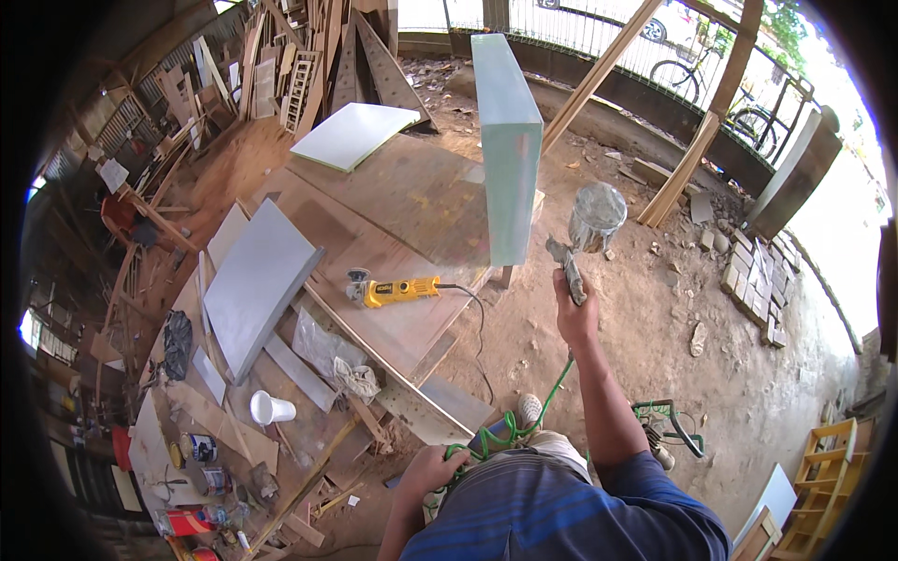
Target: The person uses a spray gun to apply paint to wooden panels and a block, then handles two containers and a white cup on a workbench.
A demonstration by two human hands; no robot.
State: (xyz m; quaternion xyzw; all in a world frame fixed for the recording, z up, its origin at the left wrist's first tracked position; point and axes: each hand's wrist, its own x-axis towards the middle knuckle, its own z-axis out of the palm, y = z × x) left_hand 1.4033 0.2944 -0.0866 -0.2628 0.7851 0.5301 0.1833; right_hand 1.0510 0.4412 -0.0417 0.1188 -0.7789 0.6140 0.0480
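Observation:
My right hand is stretched forward and wrapped round the handle of a paint-smeared spray gun. The gun's round grey cup sits at its far right end. Low in the middle, my left hand is closed on a coiled green air hose, close to my body. Left of the gun, a tall pale green box-shaped panel stands upright at the right edge of the wooden worktable; a gap separates it from the gun. A yellow angle grinder lies on the table, its dark cord trailing down.
A white panel lies at the table's far end; a grey panel leans at the left. Paint cans and a white cup stand lower left. Rough dirt ground holds paving blocks and a green-handled metal frame.

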